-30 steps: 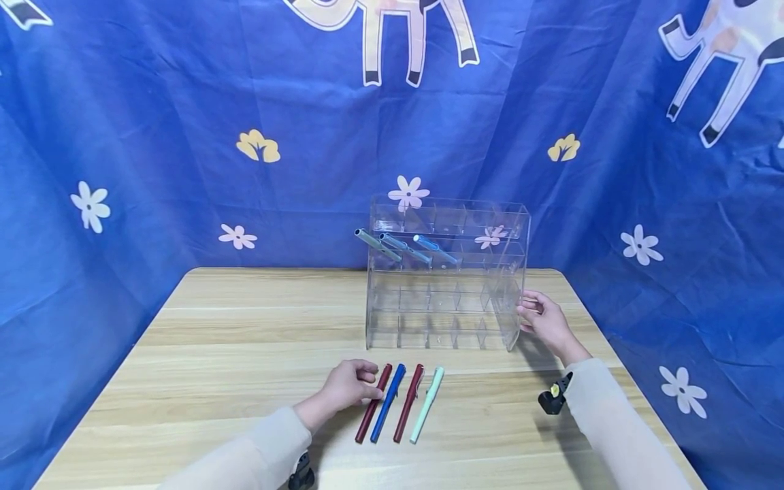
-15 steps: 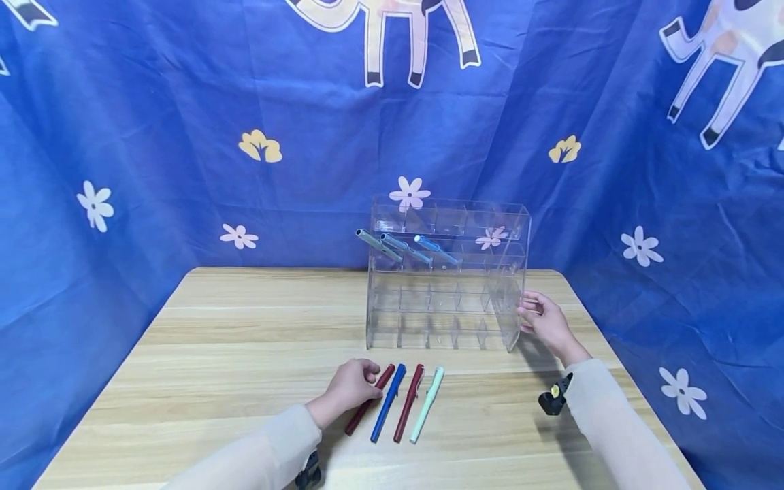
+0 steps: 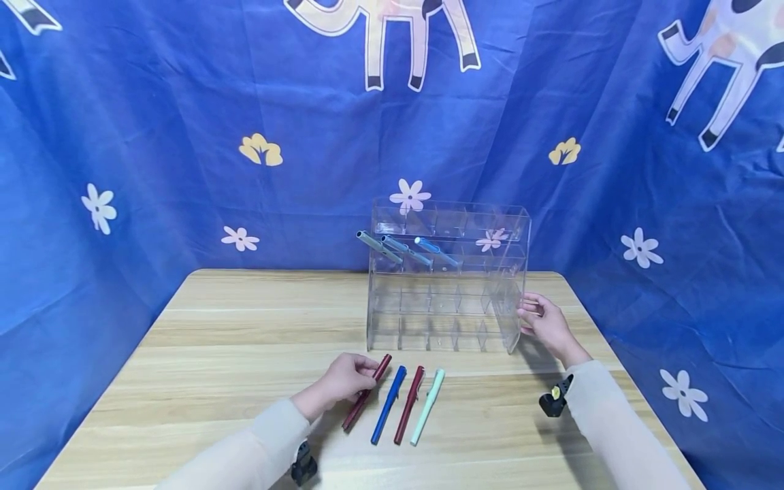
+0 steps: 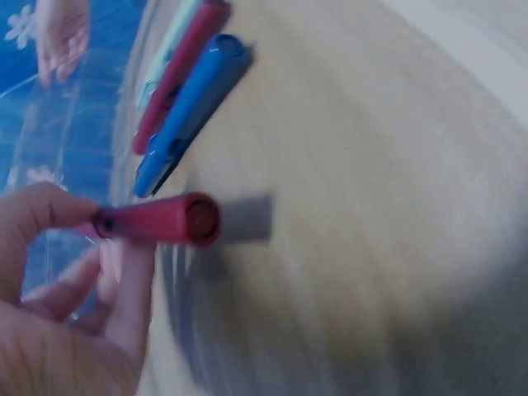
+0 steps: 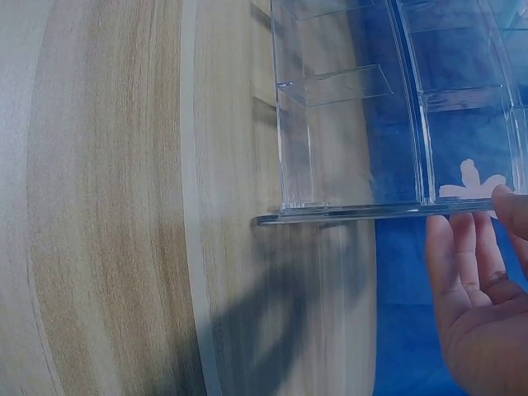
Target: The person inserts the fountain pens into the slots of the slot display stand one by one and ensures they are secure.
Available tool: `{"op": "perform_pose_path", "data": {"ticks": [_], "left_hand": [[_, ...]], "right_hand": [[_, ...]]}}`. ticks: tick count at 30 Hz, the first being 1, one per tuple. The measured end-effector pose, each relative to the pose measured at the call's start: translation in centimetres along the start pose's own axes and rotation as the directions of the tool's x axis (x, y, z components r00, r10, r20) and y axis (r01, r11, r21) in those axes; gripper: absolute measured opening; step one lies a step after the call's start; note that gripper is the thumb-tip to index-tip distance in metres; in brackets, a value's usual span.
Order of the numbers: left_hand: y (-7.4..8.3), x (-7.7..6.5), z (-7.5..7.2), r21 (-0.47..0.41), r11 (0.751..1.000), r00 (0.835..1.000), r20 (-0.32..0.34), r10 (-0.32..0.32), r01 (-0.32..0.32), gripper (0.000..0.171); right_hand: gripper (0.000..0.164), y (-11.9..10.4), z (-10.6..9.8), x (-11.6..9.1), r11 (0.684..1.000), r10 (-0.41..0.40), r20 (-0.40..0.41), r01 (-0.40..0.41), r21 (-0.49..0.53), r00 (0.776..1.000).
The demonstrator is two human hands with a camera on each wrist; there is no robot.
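Head view: left hand [image 3: 340, 382], one, fingers closed in a pinch on a dark red pen [image 3: 361, 402], left of the blue pen [image 3: 388, 405] above or on the surface [image 3: 257, 327], contact uncertain; right hand [image 3: 549, 332], one, beside the clear rack [image 3: 507, 299]. Left wrist view: pinch part-way along the barrel, near end free; advised, firm hold, lift clear of the blue pen. Right wrist view: fingers bent, tips at the side panel, whether gripping cannot be told; advised, light steadying without tilting.
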State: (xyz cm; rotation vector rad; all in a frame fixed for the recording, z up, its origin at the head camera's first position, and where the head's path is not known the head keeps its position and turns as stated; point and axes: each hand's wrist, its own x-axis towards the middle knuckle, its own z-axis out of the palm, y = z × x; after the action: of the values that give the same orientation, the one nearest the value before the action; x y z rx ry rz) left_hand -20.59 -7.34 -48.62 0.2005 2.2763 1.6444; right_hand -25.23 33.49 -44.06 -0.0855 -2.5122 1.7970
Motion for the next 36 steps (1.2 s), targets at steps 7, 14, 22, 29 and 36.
{"op": "perform_pose_path", "data": {"ticks": [7,14,22,29,36], "left_hand": [[1.1,0.1,-1.5,-0.178,0.984,0.995,0.095,0.023,-0.006,0.040],[2.4,0.6,-2.8,-0.213,0.976,0.993,0.106,0.060,-0.036,0.023],[4.3,1.2,-3.8,-0.293,0.954,0.991,0.098,0.096,-0.063,0.005],[6.4,2.0,-4.2,-0.346,0.931,0.993,-0.015,0.114,-0.112,0.006],[8.5,3.1,-4.5,-0.406,0.891,0.974,-0.179,0.139,-0.202,0.021]], "right_hand": [[0.045,0.4,-0.1,0.3,0.999,-0.029,0.005,0.029,0.020,1.000],[0.045,0.5,-0.2,0.3,0.999,-0.033,0.003,0.033,0.027,0.999],[0.045,0.4,-0.1,0.2,0.999,-0.029,0.003,0.029,0.018,1.000],[0.045,0.3,-0.1,0.1,1.000,-0.024,0.000,0.024,0.006,1.000],[0.045,0.2,-0.1,0.1,1.000,-0.022,-0.002,0.022,-0.004,1.000]]}}
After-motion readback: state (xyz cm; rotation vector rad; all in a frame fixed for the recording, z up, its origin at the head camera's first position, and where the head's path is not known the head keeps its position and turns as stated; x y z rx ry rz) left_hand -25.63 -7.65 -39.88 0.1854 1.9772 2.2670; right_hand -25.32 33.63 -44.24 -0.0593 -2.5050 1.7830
